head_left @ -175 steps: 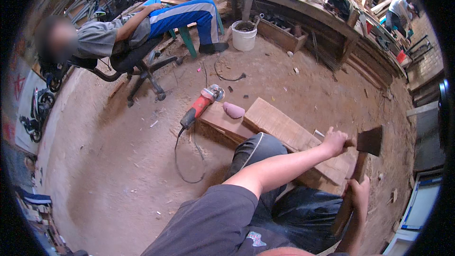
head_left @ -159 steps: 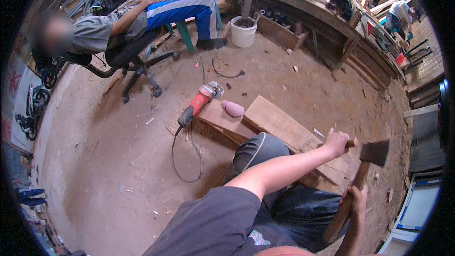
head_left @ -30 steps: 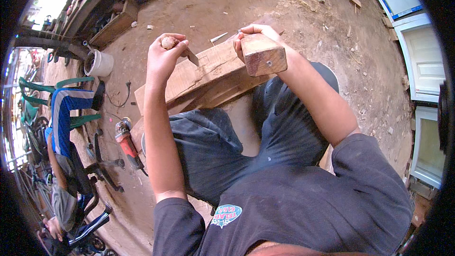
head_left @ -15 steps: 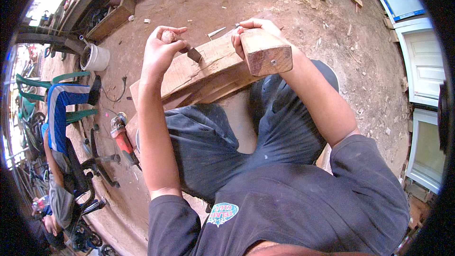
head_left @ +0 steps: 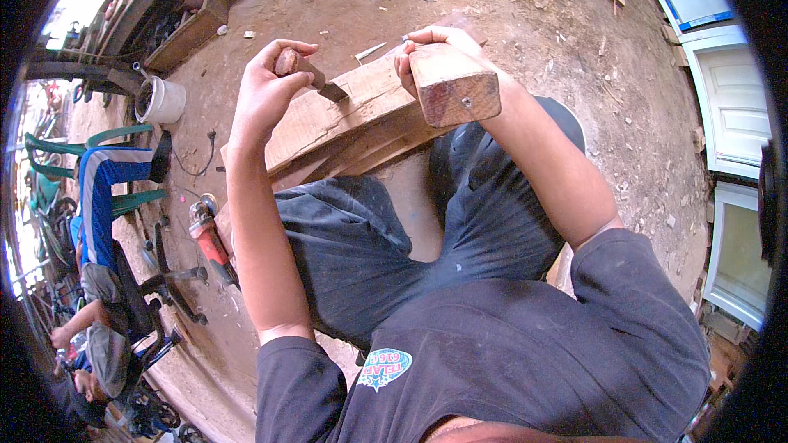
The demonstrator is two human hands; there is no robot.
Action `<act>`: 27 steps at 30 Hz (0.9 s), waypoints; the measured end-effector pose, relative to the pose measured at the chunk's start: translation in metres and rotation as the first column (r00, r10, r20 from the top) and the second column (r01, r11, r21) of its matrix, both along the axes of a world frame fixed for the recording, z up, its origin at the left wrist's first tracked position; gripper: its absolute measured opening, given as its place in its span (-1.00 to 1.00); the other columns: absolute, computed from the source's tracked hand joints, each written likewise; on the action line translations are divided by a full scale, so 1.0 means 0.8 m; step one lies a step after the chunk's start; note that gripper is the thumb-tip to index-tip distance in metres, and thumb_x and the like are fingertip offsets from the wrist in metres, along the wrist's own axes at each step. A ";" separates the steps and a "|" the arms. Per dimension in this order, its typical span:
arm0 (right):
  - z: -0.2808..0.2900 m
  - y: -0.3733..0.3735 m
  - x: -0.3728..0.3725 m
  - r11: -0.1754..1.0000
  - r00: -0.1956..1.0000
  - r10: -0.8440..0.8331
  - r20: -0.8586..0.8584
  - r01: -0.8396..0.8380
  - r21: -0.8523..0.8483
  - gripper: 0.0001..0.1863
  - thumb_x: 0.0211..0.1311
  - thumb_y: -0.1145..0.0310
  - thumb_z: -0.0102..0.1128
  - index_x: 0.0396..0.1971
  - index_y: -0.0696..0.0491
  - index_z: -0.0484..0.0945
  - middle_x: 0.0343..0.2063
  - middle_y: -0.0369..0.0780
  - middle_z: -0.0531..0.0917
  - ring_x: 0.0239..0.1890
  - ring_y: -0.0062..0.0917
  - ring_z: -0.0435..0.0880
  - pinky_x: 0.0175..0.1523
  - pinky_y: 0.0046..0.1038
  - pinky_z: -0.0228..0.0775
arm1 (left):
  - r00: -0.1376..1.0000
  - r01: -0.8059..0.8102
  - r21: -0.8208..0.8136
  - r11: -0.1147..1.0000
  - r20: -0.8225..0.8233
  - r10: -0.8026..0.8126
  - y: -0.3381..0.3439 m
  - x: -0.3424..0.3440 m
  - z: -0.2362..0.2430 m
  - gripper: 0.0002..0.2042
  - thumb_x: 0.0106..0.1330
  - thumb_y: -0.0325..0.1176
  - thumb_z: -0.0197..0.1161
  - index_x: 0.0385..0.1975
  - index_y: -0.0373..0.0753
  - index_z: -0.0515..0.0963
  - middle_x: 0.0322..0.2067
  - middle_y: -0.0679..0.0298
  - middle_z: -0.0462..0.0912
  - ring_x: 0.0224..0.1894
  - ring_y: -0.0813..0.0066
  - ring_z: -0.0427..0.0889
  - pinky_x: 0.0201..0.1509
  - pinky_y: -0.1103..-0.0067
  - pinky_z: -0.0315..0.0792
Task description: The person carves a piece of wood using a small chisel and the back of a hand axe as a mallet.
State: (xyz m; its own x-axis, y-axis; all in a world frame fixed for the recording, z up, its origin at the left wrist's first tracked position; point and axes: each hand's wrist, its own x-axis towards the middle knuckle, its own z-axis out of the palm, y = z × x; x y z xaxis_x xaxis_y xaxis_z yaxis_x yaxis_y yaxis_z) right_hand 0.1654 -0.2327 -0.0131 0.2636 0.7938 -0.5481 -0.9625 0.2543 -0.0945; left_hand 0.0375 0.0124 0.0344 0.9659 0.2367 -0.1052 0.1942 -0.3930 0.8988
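My left hand (head_left: 264, 86) is closed loosely round the wooden handle of a chisel (head_left: 332, 91), with the thumb and forefinger spread along it. The chisel's metal blade leans against the top of a thick wooden beam (head_left: 283, 127), its edge at a cut mark. A squared wooden mallet (head_left: 460, 98) is in my right hand (head_left: 439, 43), its end face turned toward me and held above the beam's right part. Most of the mallet's grip is hidden behind its block. The beam lies slantwise before my knees, with split grain along its near side.
A red angle grinder (head_left: 211, 238) lies on the dirt floor at left, near a white bucket (head_left: 162, 100) and a green chair (head_left: 131, 201). Another person (head_left: 103, 295) sits at far left. White framed panels (head_left: 733, 102) stand along the right. Wood chips litter the ground.
My left hand has shifted slightly left and its fingers have loosened on the chisel handle, which leans lower. The mallet sits a little further left and up in view.
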 end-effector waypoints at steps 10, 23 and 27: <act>-0.002 0.000 0.000 1.000 1.000 0.008 0.015 -0.008 0.011 -0.81 0.31 0.37 0.06 -0.39 0.20 0.41 -0.46 -0.15 0.54 -0.38 -0.38 0.60 -0.20 -0.33 0.59 | 0.998 -0.021 -0.084 0.996 0.054 0.026 0.004 -0.001 -0.002 -0.67 0.11 -0.68 0.22 -0.09 -0.30 0.55 0.00 0.19 0.66 -0.04 0.50 0.60 0.15 0.56 0.42; 0.002 -0.001 -0.001 0.999 1.000 -0.014 -0.019 0.015 0.042 -0.82 0.28 0.38 0.07 -0.41 0.18 0.40 -0.46 -0.18 0.53 -0.39 -0.40 0.59 -0.21 -0.35 0.58 | 0.999 -0.002 -0.069 0.998 0.034 0.005 0.001 0.000 -0.002 -0.70 0.12 -0.65 0.24 -0.11 -0.29 0.55 -0.01 0.20 0.66 -0.04 0.50 0.60 0.13 0.56 0.43; 0.000 -0.002 0.002 0.996 0.995 0.000 -0.103 0.009 0.084 -0.82 0.28 0.39 0.07 -0.42 0.19 0.40 -0.45 -0.18 0.53 -0.38 -0.39 0.59 -0.19 -0.33 0.59 | 1.000 -0.006 -0.092 0.996 0.019 0.008 0.000 0.000 -0.001 -0.70 0.11 -0.65 0.24 -0.12 -0.29 0.55 0.00 0.22 0.67 -0.05 0.52 0.60 0.12 0.58 0.43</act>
State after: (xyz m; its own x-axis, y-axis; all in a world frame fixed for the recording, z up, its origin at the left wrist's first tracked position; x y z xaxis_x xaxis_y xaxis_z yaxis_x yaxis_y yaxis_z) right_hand 0.1671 -0.2340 -0.0130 0.2132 0.8373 -0.5035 -0.9648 0.2615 0.0264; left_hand 0.0376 0.0121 0.0333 0.9662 0.2340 -0.1081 0.1790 -0.3074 0.9346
